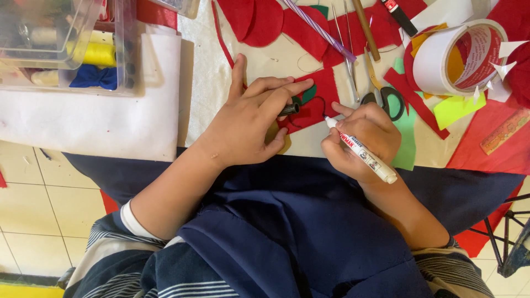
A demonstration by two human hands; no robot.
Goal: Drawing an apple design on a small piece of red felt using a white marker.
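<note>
The right hand (361,140) has its grip clamped on a white marker pen (361,153), tip on the red felt piece (320,91) on the desk (276,58). The left hand (248,118) presses the felt flat, fingers pinching the black cap (289,109).

A home craft corner was set up on a low bench (210,83) over a tiled floor (33,193), strewn with red felt scraps (259,19), scissors (386,94), a roll of tape (458,55) and a clear plastic box of sewing supplies (66,44).
</note>
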